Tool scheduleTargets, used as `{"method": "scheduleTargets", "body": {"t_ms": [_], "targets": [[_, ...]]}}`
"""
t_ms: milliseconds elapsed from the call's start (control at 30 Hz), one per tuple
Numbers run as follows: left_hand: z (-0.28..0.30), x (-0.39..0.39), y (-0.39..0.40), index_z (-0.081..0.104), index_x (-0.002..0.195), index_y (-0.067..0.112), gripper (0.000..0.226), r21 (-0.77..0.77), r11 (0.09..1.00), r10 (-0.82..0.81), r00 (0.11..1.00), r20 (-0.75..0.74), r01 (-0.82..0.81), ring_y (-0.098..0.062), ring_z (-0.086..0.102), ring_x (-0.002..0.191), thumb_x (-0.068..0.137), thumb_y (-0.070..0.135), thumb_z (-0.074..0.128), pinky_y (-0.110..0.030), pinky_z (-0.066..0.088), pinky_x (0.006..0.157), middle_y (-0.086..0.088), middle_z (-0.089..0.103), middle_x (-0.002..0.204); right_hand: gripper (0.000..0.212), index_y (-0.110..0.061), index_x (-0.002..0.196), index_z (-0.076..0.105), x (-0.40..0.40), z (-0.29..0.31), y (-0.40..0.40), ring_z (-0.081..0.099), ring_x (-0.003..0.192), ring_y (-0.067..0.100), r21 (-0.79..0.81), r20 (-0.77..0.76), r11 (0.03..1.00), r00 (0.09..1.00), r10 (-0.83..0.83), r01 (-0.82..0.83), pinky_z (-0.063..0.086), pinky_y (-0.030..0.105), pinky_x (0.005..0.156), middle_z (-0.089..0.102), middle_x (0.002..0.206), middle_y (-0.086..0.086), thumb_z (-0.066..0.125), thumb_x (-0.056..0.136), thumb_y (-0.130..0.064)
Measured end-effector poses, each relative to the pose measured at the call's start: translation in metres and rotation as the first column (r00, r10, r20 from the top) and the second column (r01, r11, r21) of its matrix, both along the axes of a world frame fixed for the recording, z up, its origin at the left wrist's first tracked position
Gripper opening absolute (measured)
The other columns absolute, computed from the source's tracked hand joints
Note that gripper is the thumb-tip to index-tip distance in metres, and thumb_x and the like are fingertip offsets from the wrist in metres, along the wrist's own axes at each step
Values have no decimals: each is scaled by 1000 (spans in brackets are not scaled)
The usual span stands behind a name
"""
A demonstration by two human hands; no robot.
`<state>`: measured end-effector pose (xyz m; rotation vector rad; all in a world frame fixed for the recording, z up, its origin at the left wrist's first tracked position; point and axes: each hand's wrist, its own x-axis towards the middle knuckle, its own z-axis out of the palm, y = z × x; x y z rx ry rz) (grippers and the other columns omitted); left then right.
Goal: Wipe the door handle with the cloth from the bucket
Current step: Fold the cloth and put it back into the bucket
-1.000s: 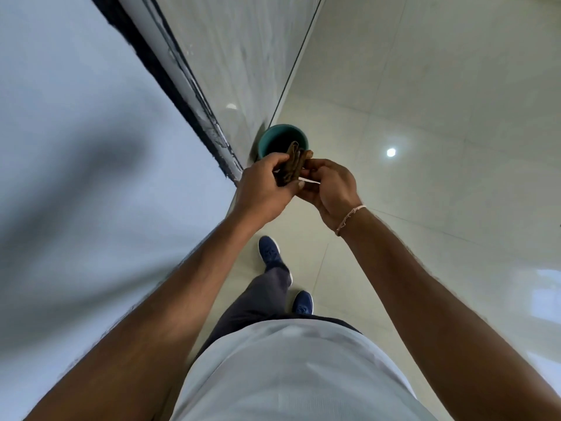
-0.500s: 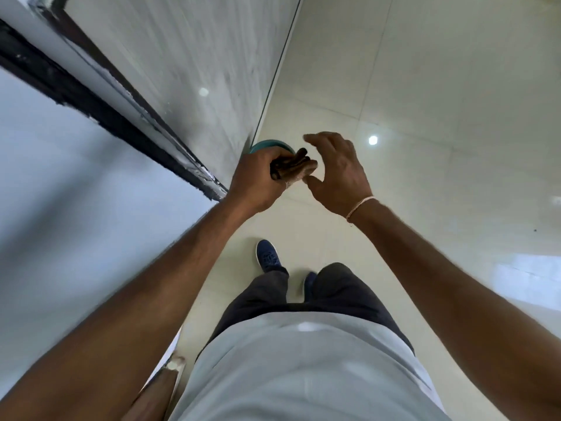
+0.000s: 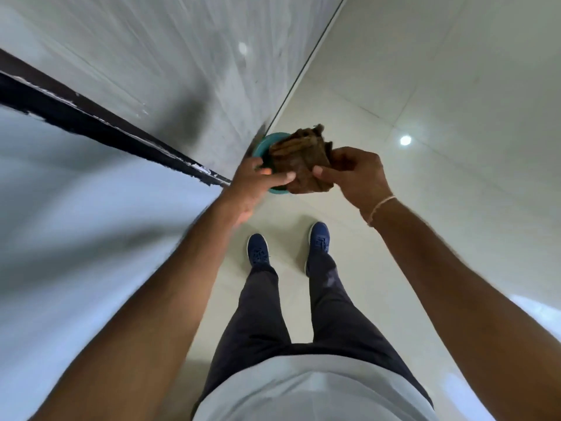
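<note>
A folded brown cloth (image 3: 302, 158) is held in front of me at chest height. My right hand (image 3: 353, 174) grips its right side, thumb on top. My left hand (image 3: 258, 185) touches the cloth's lower left edge with its fingertips. Directly below the cloth, on the floor against the wall, stands a teal bucket (image 3: 267, 145), mostly hidden by the cloth and my left hand. No door handle is in view.
A pale door or panel (image 3: 76, 223) fills the left, bordered by a dark frame strip (image 3: 100, 126). A grey marbled wall (image 3: 188, 62) runs beyond it. Glossy cream floor tiles (image 3: 440, 101) spread to the right. My blue shoes (image 3: 258, 249) stand below the bucket.
The cloth, bunched in my left hand before, is now spread wider and held by my right hand as well. My feet now stand side by side, and the view has swung.
</note>
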<state>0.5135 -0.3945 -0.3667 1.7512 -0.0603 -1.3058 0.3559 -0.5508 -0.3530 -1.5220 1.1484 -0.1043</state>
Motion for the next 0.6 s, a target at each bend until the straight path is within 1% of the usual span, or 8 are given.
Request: {"method": "scheduleTargets", "body": {"t_ms": [33,100,167,233,367,433,500,600], "targets": [[-8,-1,-2,60,143,6,75,9,999,52,993,-102,-51,-24,72,130,79,24,94,-37,55,116,-14,74,136,20,-14,96,79,2,-8,-7,66,77,10,90,13,996,1000,-18,16,56,22,73,75,86,2,93,82,-14],[-23,-4,-10,67,137,7,51,-16,993,110,975,-192,-115,-30,75,125,91,20,87,-43,59,111,-12,79,130,17,-16,94,78,7,-26,-18,66,77,10,144,-29,989,1000,-7,11,55,24,75,74,86,0,92,83,-14],[-36,-9,-21,72,123,8,29,5,983,185,975,-123,-186,-23,81,107,95,10,82,-43,66,99,-8,82,113,20,-18,95,79,11,-48,-28,68,80,14,99,-121,995,992,31,-19,55,30,76,76,89,1,93,82,-22],[-56,-14,-32,73,106,11,20,48,967,252,968,-9,-251,-14,81,86,91,3,84,-45,69,89,-3,81,96,24,-22,97,79,19,-69,-35,71,85,17,-15,-234,992,965,116,-122,58,33,78,78,92,0,92,81,-32],[-106,-12,-45,76,74,25,20,120,952,257,949,181,-281,-25,80,83,74,12,90,-60,70,81,4,81,76,28,-26,103,79,42,-110,-33,74,91,26,-219,-371,918,898,236,-332,62,39,84,81,93,-1,81,81,-43],[-145,-4,-44,76,75,30,15,138,950,244,942,231,-280,-29,81,85,71,27,91,-61,69,80,4,81,76,27,-29,103,80,55,-139,-38,75,92,27,-254,-369,914,905,211,-316,63,39,85,81,93,-1,79,80,-43],[-175,6,-43,70,82,25,29,161,939,247,919,307,-306,-27,80,84,73,43,91,-57,68,85,2,79,81,25,-29,101,81,66,-171,-50,75,92,26,-236,-367,931,913,178,-277,62,38,87,82,92,-2,82,80,-42],[-229,20,-38,67,97,23,22,184,951,137,870,474,-249,-9,72,84,92,35,84,-41,63,93,13,72,89,25,-30,102,81,85,-236,-68,75,97,26,-192,-408,925,884,228,-327,62,39,92,81,98,0,83,81,-43]]}}
